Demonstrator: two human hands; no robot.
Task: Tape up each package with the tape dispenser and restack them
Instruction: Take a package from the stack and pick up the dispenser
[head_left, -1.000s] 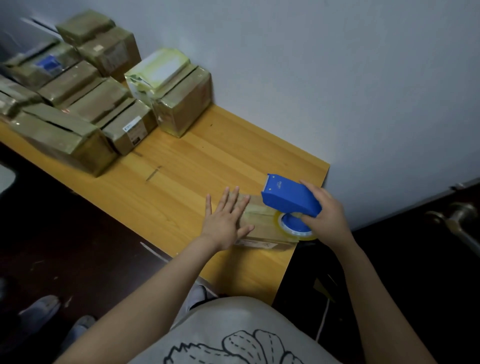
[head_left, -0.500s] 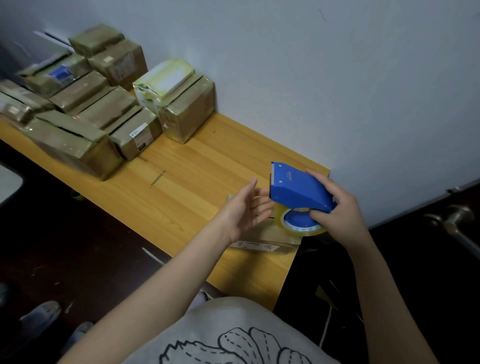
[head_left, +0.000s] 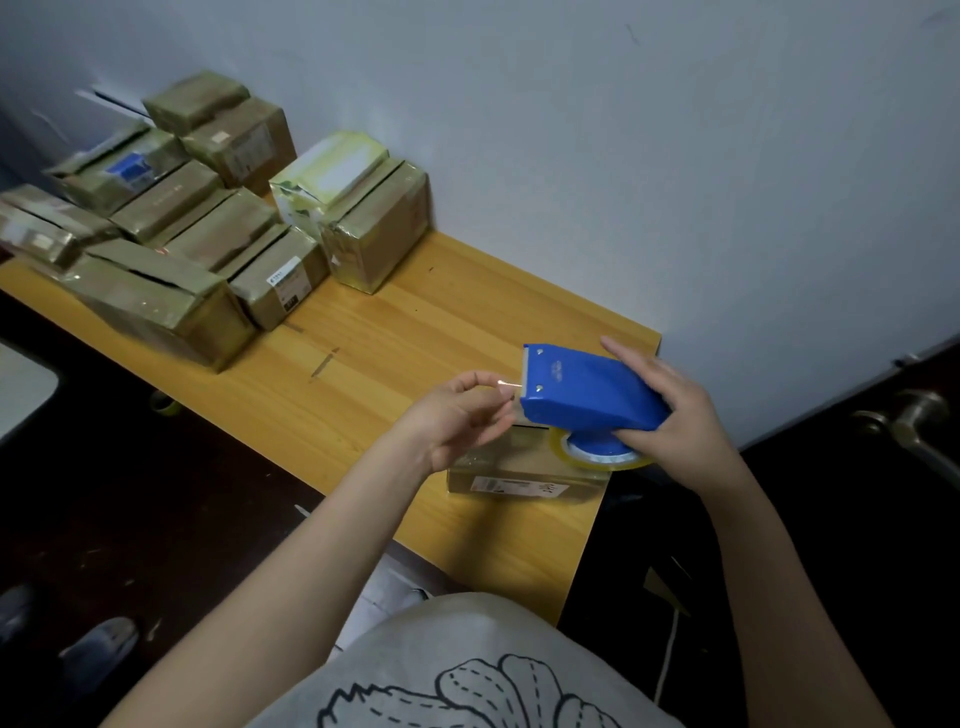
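A flat brown package (head_left: 524, 470) with a white label on its near side lies at the near right corner of the wooden table (head_left: 395, 358). Above it my right hand (head_left: 675, 415) grips a blue tape dispenser (head_left: 587, 400) with a roll of clear tape (head_left: 602, 457) underneath. My left hand (head_left: 457, 421) pinches the free end of the tape at the dispenser's cutter edge, just above the package's left part. Most of the package's top is hidden by my hands and the dispenser.
Several taped brown packages (head_left: 171, 244) are stacked at the table's far left, one pale yellow-white box (head_left: 332, 171) on top of another by the wall. A door handle (head_left: 914, 421) sticks out at the right. The floor below is dark.
My left hand lifted off the package and came up to pinch the tape end at the cutter. The right hand raised the dispenser a little off the package.
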